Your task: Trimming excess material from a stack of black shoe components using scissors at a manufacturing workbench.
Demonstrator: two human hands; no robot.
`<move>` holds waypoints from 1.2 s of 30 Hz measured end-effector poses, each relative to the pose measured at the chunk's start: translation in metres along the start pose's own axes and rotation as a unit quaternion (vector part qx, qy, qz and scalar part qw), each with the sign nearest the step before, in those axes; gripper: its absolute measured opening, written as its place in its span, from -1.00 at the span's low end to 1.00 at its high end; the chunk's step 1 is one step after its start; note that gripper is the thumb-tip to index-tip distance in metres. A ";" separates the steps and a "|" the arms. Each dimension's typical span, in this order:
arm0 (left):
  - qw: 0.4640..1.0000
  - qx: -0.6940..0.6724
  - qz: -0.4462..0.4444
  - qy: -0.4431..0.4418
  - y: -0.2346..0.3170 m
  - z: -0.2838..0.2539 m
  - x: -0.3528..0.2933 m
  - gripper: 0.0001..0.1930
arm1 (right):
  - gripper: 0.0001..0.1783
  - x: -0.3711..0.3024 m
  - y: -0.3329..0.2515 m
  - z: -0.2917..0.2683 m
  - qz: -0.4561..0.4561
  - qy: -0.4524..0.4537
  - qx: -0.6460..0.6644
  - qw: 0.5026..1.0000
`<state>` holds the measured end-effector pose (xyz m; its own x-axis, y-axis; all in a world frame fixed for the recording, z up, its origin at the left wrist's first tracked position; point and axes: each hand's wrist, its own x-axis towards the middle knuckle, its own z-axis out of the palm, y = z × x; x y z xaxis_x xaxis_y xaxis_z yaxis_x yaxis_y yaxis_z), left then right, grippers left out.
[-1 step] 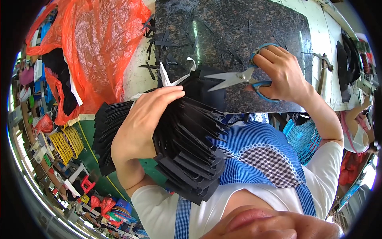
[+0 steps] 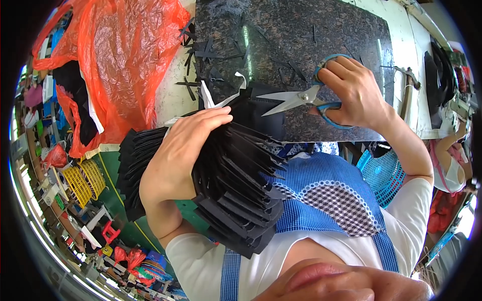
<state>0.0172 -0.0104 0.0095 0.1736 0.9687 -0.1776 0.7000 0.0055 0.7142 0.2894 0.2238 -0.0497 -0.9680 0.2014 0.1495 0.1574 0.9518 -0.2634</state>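
My right hand has its fingers through the blue handles of a pair of scissors, whose blades stand apart and point left. A flat black piece lies around the blade tips, at the stone slab's near edge. My left hand lies closed over a thick bundle of black strips. The strips fan out and hang down in front of my apron, and more of them hang to the left of my wrist. White bands stick up beyond my left fingertips. My left thumb is hidden.
Black offcuts are scattered over the dark stone slab. At its left lies a large red plastic bag. To the right of the slab is a hammer. A blue basket stands below the bench, and yellow baskets at the left.
Almost nothing differs. The blades and the strips have shifted only very slightly.
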 end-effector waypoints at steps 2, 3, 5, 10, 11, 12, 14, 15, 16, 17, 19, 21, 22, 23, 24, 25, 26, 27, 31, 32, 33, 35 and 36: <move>1.000 0.013 0.019 0.001 -0.004 -0.001 -0.001 -0.15 | -0.41 0.004 0.001 0.004 -0.028 0.023 0.003 0.999; 1.000 0.011 0.016 -0.012 -0.006 -0.003 -0.002 -0.15 | -0.41 0.006 0.001 0.009 -0.029 0.014 0.011 0.999; 1.000 0.011 0.014 -0.025 -0.008 -0.003 -0.004 -0.15 | -0.45 0.005 0.000 0.017 -0.018 -0.001 0.018 1.000; 0.998 -0.029 0.009 -0.053 -0.013 -0.008 -0.007 -0.19 | -0.47 -0.007 0.002 0.023 0.033 -0.065 0.102 0.992; 0.998 -0.030 0.008 -0.052 -0.013 -0.008 -0.007 -0.19 | -0.46 -0.008 0.000 0.022 0.058 -0.078 0.131 0.987; 0.998 -0.026 0.019 -0.053 -0.014 -0.008 -0.006 -0.18 | -0.46 -0.008 -0.002 0.020 0.057 -0.078 0.132 0.987; 0.998 -0.023 0.029 -0.054 -0.014 -0.007 -0.005 -0.18 | -0.43 -0.006 -0.004 0.014 0.063 -0.097 0.117 0.986; 0.998 -0.023 0.027 -0.051 -0.013 -0.006 -0.004 -0.16 | -0.43 -0.006 -0.004 0.014 0.065 -0.098 0.117 0.986; 0.998 -0.023 0.024 -0.047 -0.012 -0.004 -0.003 -0.15 | -0.46 -0.007 -0.002 0.014 0.049 -0.072 0.122 0.989; 0.998 -0.024 0.025 -0.049 -0.008 -0.002 -0.002 -0.15 | -0.47 -0.009 -0.001 0.014 0.034 -0.045 0.127 0.990; 1.000 -0.011 -0.017 -0.007 0.003 0.000 -0.003 -0.11 | -0.45 -0.012 0.000 0.012 0.030 -0.036 0.117 0.992; 1.000 0.004 -0.007 -0.018 0.004 0.001 -0.003 -0.10 | -0.43 -0.014 0.002 0.009 0.026 -0.026 0.107 0.994; 0.999 0.020 0.003 -0.028 0.004 0.001 -0.003 -0.08 | -0.42 -0.015 0.004 0.004 0.021 -0.035 0.081 0.996; 0.999 0.020 0.004 -0.028 0.003 0.001 -0.002 -0.08 | -0.40 -0.015 0.005 0.001 0.015 -0.045 0.055 0.997; 0.999 0.023 0.003 -0.031 0.003 0.002 -0.002 -0.08 | -0.40 -0.015 0.005 0.003 0.016 -0.044 0.054 0.997; 0.999 0.027 0.002 -0.033 0.003 0.002 -0.002 -0.07 | -0.41 -0.015 0.004 0.006 0.013 -0.027 0.062 0.998; 0.999 0.028 0.003 -0.033 0.003 0.003 -0.001 -0.07 | -0.41 -0.015 0.003 0.008 0.009 -0.010 0.069 0.998; 0.999 0.027 -0.001 -0.034 0.003 0.003 -0.002 -0.06 | -0.41 -0.013 0.001 0.009 0.009 -0.009 0.069 0.998; 0.999 0.022 -0.007 -0.033 0.001 0.004 -0.004 -0.04 | -0.45 -0.016 -0.004 0.008 0.038 -0.054 0.081 0.995; 0.999 0.022 -0.008 -0.032 0.001 0.004 -0.005 -0.04 | -0.46 -0.018 -0.004 0.008 0.067 -0.083 0.077 0.991; 0.999 0.026 -0.011 -0.034 0.001 0.004 -0.007 -0.03 | -0.46 -0.019 -0.004 0.008 0.066 -0.083 0.077 0.991; 0.999 0.030 -0.015 -0.035 0.001 0.004 -0.008 -0.02 | -0.46 -0.019 -0.003 0.007 0.039 -0.051 0.089 0.994; 0.999 0.029 -0.015 -0.032 0.002 0.004 -0.008 -0.01 | -0.46 -0.016 -0.003 0.009 0.038 -0.051 0.089 0.994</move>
<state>0.0199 -0.0189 0.0094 0.1943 0.9507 -0.2418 0.7446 0.0175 0.6672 0.3026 0.2157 -0.0596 -0.9707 0.2386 0.0273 0.2031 0.8763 -0.4368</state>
